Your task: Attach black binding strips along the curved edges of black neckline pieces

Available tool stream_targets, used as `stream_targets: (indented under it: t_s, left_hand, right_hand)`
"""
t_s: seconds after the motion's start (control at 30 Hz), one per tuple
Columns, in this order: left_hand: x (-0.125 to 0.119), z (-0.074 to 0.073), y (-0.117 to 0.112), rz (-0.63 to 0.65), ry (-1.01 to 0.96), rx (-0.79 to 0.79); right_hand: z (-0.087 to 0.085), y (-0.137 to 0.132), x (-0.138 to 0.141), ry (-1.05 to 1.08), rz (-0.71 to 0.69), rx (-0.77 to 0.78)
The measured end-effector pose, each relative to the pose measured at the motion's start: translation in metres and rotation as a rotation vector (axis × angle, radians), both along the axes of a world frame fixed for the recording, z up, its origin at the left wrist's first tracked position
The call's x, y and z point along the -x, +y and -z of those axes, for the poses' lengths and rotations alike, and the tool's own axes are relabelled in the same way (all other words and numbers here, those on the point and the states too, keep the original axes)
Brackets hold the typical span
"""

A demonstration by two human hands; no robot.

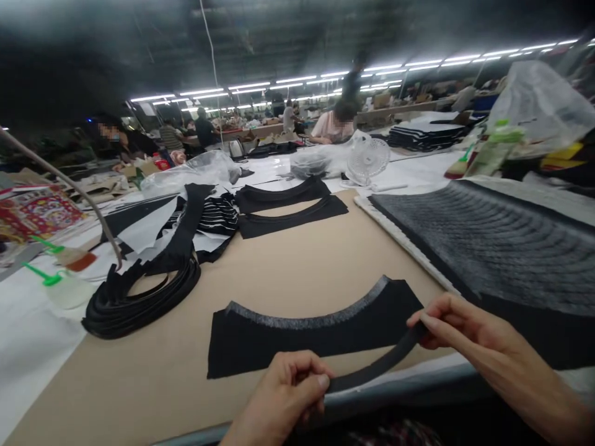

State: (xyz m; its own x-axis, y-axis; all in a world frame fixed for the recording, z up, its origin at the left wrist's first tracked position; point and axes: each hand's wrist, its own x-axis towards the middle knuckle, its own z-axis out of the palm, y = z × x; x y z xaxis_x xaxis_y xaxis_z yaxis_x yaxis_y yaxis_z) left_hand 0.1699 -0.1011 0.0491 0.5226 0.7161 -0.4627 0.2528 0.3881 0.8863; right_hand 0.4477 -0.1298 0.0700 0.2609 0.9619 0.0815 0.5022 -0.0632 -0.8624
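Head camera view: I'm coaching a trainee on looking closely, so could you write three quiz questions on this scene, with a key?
1. What do the left hand and right hand hold between them? a) scissors b) a narrow black strip c) a fan
2. True or false: the grey curved border of the nearest black panel faces away from the person.
3. Fill in: the two bottles at the picture's left are topped in ____.
Key: 1. b; 2. true; 3. green.
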Motion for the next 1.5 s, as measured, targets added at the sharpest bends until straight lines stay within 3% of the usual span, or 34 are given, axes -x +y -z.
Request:
stream_targets:
  t_s: [0.07,0.17,0.23,0.3,0.37,0.43,0.53,0.63,0.83,1.17,1.3,1.5]
  left_hand:
    - [-0.004,-0.005,0.0,0.009,0.031,-0.024]
    - [-0.01,-0.01,-0.001,0.021,0.055,-0.059]
    - [-0.016,-0.013,-0.003,0.04,0.055,-0.083]
    - [-0.023,-0.014,-0.004,0.076,0.027,-0.087]
    - [-0.03,-0.014,-0.006,0.109,-0.03,-0.086]
    - [-0.032,-0.014,-0.008,0.122,-0.071,-0.097]
    - [-0.028,-0.011,-0.009,0.106,-0.073,-0.115]
    - [-0.02,-0.007,-0.011,0.078,-0.016,-0.118]
    - [-0.012,-0.004,-0.013,0.024,0.102,-0.137]
    - [-0.005,-0.013,-0.009,0.047,0.203,-0.173]
    - [-0.004,-0.013,-0.006,0.037,0.286,-0.268]
    - [-0.001,-0.011,-0.009,0.071,0.286,-0.275]
  right_hand:
    - [0.008,-0.007,-0.009,-0.157,-0.058,0.028]
    - [0.014,-0.018,-0.011,-0.418,-0.06,-0.105]
    - [0.009,-0.022,-0.001,-0.503,-0.124,-0.223]
    - [-0.002,-0.025,0.017,-0.522,-0.299,-0.259]
    - [-0.014,-0.025,0.037,-0.5,-0.544,-0.147]
    - [-0.023,-0.023,0.053,-0.455,-0.684,0.099]
    - [-0.023,-0.021,0.06,-0.397,-0.657,0.342]
    - [-0.013,-0.024,0.053,-0.376,-0.645,0.378]
    - [0.0,-0.027,0.046,-0.435,-0.627,0.349]
    - [-0.004,-0.016,0.052,-0.538,-0.564,0.358]
    - [-0.009,-0.014,0.055,-0.575,-0.565,0.359]
    - [-0.015,-0.012,0.06,-0.651,-0.573,0.344]
